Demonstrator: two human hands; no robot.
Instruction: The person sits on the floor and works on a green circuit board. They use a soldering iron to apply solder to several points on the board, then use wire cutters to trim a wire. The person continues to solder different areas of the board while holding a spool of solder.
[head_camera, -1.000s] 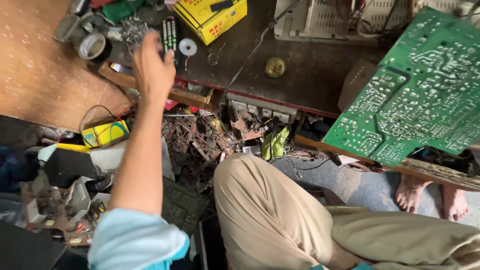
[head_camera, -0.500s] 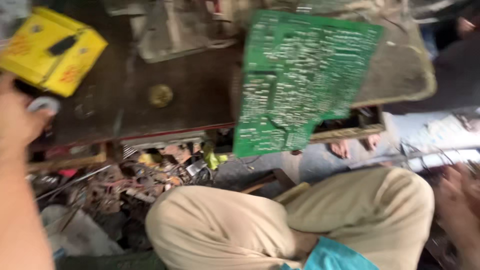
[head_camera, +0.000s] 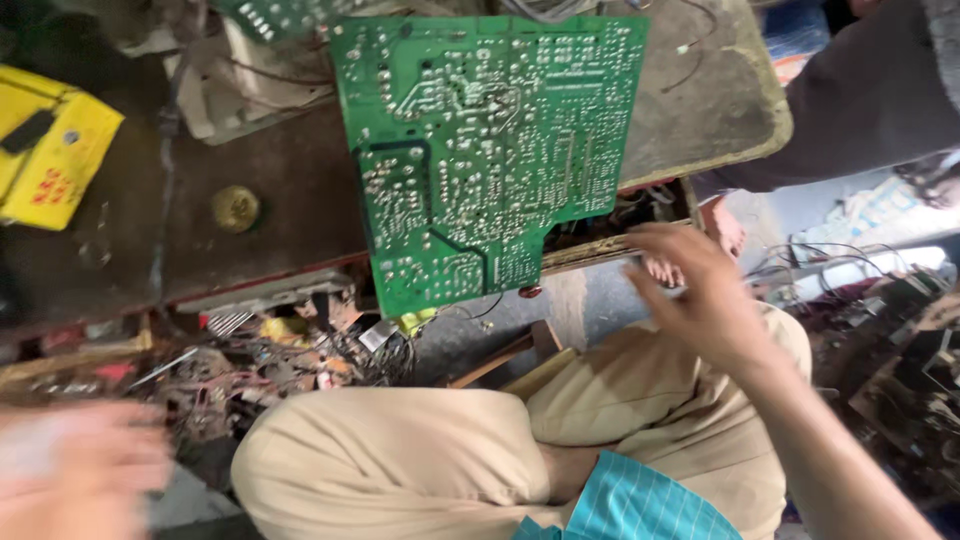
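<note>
A low, dark, stained bench (head_camera: 300, 190) fills the upper part of the view, its right end worn pale and rounded. Beneath its front edge an open shelf (head_camera: 250, 340) is crammed with tangled wires and scrap parts (mostly rusty). Grey floor (head_camera: 590, 300) shows below, daylight falling from the right.

The person is wearing loose beige trousers (head_camera: 400, 460), the cloth creasing in soft folds at the knees. A turquoise shirt (head_camera: 640, 505) with a fine pale check is showing at the lower edge of the view. The right hand (head_camera: 705, 300) and its forearm are showing bare, with no sleeve, ring or watch. The left hand (head_camera: 75, 480) is showing only as a blur, so no detail is readable on it.
</note>
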